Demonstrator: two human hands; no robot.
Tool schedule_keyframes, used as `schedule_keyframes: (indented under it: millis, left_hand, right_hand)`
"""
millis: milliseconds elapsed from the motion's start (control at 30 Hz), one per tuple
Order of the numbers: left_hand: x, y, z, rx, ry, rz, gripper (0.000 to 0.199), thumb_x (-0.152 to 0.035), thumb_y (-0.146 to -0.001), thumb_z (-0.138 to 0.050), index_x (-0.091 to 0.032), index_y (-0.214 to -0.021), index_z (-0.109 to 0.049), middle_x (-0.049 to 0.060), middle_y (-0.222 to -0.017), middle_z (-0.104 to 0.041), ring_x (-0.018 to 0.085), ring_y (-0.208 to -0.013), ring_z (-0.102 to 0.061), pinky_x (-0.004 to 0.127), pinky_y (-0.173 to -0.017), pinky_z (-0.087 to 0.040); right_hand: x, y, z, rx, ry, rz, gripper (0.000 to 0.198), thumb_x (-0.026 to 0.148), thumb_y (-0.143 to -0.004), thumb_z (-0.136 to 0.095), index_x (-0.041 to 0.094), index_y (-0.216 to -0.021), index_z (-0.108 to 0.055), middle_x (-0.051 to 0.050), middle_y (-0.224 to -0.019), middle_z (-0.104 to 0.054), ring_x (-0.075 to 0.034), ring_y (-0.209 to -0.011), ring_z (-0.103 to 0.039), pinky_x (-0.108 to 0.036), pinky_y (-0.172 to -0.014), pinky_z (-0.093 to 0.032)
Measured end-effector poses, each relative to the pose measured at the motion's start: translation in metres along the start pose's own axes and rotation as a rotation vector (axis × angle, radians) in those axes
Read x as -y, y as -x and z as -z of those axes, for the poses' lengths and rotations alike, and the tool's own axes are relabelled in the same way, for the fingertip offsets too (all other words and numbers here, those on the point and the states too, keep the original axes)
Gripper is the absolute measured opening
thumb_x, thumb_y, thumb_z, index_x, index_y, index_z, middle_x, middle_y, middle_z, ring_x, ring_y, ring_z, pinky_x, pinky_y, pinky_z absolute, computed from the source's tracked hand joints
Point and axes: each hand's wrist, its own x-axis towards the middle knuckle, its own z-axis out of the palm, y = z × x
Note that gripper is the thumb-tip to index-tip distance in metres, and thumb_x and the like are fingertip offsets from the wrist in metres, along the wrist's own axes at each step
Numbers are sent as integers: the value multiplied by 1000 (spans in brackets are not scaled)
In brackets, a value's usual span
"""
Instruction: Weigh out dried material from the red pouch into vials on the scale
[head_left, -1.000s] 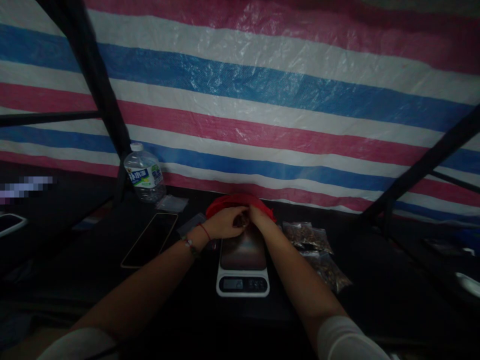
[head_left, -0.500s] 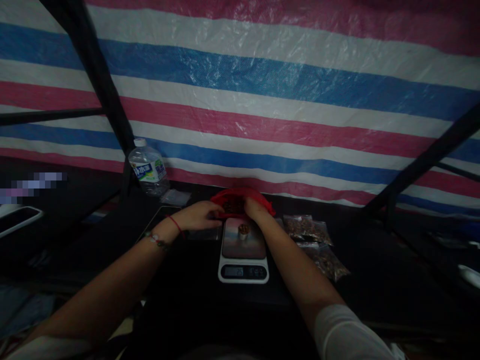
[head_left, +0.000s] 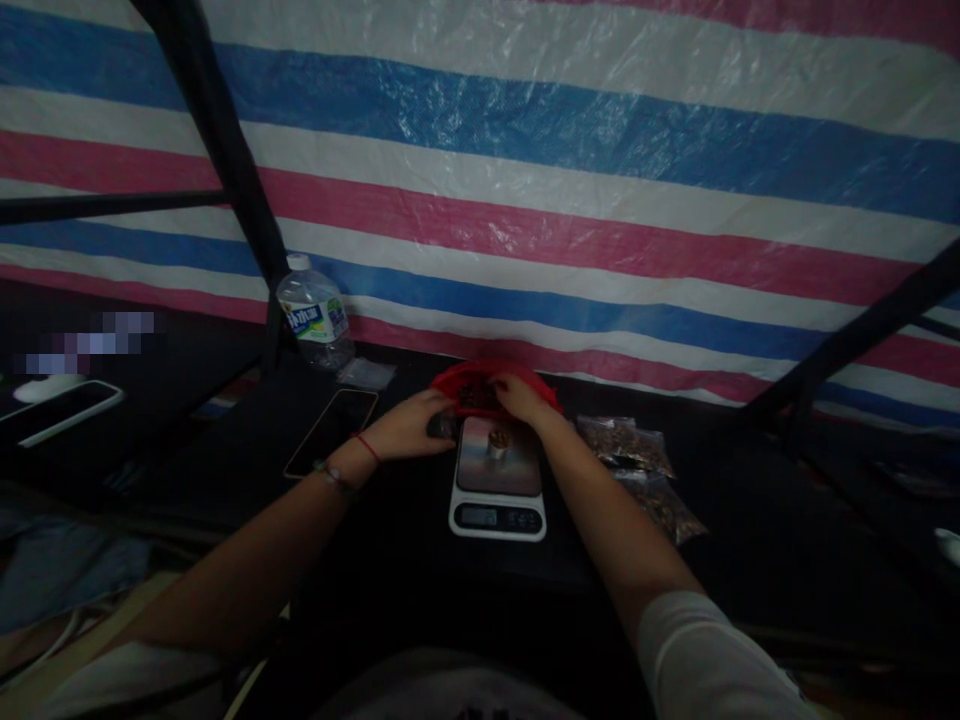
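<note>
My left hand (head_left: 417, 422) is curled beside the scale, thumb and fingers closed round what looks like a small clear plastic bag (head_left: 444, 427). My right hand (head_left: 520, 398) reaches into an open red bag (head_left: 450, 382) of small dark brown pieces (head_left: 474, 394); its fingers are bent together, and whatever they pinch is hidden. Between my forearms a white digital scale (head_left: 498, 513) carries a small round cup (head_left: 498, 445) filled with brown bits. Its lit display is too dim to read.
Filled clear bags (head_left: 626, 440) of brown pieces lie right of the scale. To the left are a phone (head_left: 331, 432), a flat plastic packet (head_left: 367, 374) and a clear bottle (head_left: 315, 315). A striped sheet (head_left: 525, 220) hangs behind the black table, between dark posts.
My left hand has drawn back slightly from the red bag's rim and now closes round the clear plastic. My right hand stays in the red bag. The view has tilted, uncovering the phone.
</note>
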Motion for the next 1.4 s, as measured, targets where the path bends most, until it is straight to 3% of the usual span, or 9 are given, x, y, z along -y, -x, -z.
schedule_keyframes:
  millis: [133,267,433,667,833,1000,1100,1333,1400]
  left_hand:
    - [-5,-21,6,-227,-75,72,62,-44,-74,-69,-21,-129,-53,10,-119,-60,26,-108,-57,38,-96,-46]
    - [-10,-53,-1,-267,-158,12,59,-43,-75,-67,-16,-126,-55,12,-119,-60,27,-111,-56,41,-99,-43]
    - [-10,-71,-18,-246,-185,-40,58,-45,-78,-65,-14,-126,-55,13,-121,-60,29,-112,-55,43,-99,-41]
    - [-5,-64,-26,-256,-180,-30,72,-42,-74,-68,-14,-136,-45,14,-126,-58,30,-114,-54,44,-100,-40]
    - [-3,-56,-22,-285,-151,5,62,-42,-76,-65,-15,-130,-50,13,-121,-61,28,-111,-56,42,-99,-42]
    - [-3,-48,-14,-377,-134,84,60,-42,-76,-64,-15,-128,-51,11,-119,-61,28,-112,-56,41,-100,-42]
    - [-3,-46,-12,-409,-116,105,62,-42,-76,-63,-16,-131,-48,11,-122,-60,28,-113,-56,41,-101,-43]
    - [-8,-47,-17,-365,-40,45,60,-43,-79,-62,-15,-131,-49,11,-122,-62,26,-113,-57,41,-100,-45]
    - [-7,-47,-18,-344,-18,40,58,-42,-80,-61,-16,-131,-49,10,-123,-62,26,-113,-58,40,-100,-45]
  right_hand:
    - [14,3,6,4,-235,71,19,16,-80,-52,17,-91,-68,-4,-96,-68,-16,-89,-62,-30,-86,-48]
    - [23,3,7,15,-390,99,22,25,-83,-52,18,-97,-66,-4,-100,-67,-15,-90,-60,-27,-82,-47]
    - [21,2,8,65,-370,39,15,20,-77,-51,15,-70,-64,1,-67,-61,-12,-64,-55,-24,-64,-45]
    - [29,5,7,85,-300,64,16,17,-68,-66,13,-83,-68,-2,-79,-69,-16,-72,-61,-28,-71,-48]
    - [36,5,10,89,-272,120,13,16,-79,-55,16,-83,-67,-3,-86,-68,-15,-79,-62,-26,-76,-49]
    - [51,13,36,147,-351,-21,20,23,-88,-45,18,-90,-65,-2,-88,-67,-12,-72,-61,-23,-64,-50]
    - [59,27,48,180,-404,-19,22,23,-89,-45,18,-94,-66,-3,-92,-68,-13,-79,-64,-24,-69,-52]
    - [33,74,35,-92,-333,51,28,18,-88,-43,20,-101,-68,-5,-101,-70,-16,-94,-65,-33,-89,-50]
    - [24,84,33,-94,-308,55,30,16,-86,-43,20,-101,-68,-5,-103,-71,-17,-97,-65,-35,-93,-48]
